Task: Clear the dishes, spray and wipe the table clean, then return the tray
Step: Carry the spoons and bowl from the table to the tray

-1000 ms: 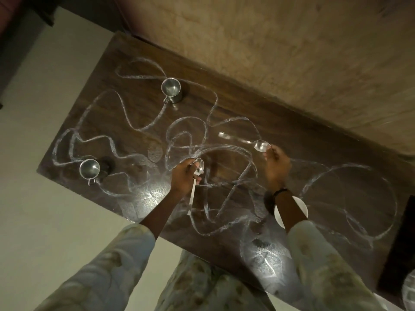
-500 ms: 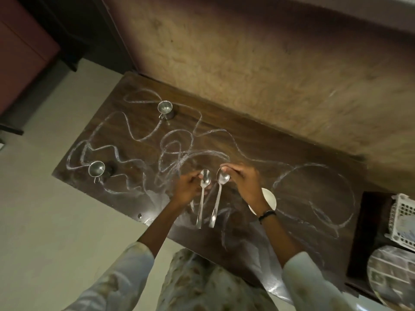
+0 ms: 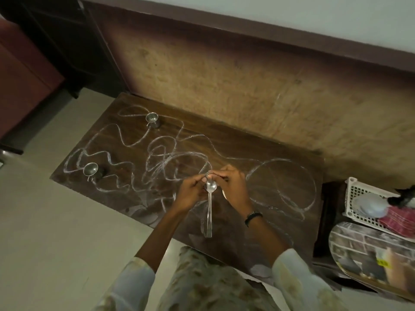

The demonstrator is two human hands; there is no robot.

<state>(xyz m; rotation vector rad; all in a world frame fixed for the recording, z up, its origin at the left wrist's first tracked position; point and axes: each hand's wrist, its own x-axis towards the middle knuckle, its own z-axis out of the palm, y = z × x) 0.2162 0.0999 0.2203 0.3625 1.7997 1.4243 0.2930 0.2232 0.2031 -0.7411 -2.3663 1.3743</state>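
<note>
Over the middle of the dark wooden table [image 3: 269,153], covered in white chalk-like scribbles, my left hand [image 3: 190,193] and my right hand [image 3: 231,185] meet. Both pinch the bowls of two steel spoons [image 3: 210,205] stacked together, handles hanging down towards me. A small white plate [image 3: 224,194] is mostly hidden under my right hand. Two steel cups stand on the table: one [image 3: 153,119] at the far left, one [image 3: 91,170] near the left front edge.
To the right stands a lower dark stand with a white plastic basket [image 3: 359,194] holding a pale bottle and a red cloth, and a round patterned tray [image 3: 370,254] in front of it. A brown wall runs behind the table. Pale floor lies on the left.
My right hand lifted a spoon off the table and brought it to the one in my left hand. The two spoons, side by side half a second ago, are now stacked together.
</note>
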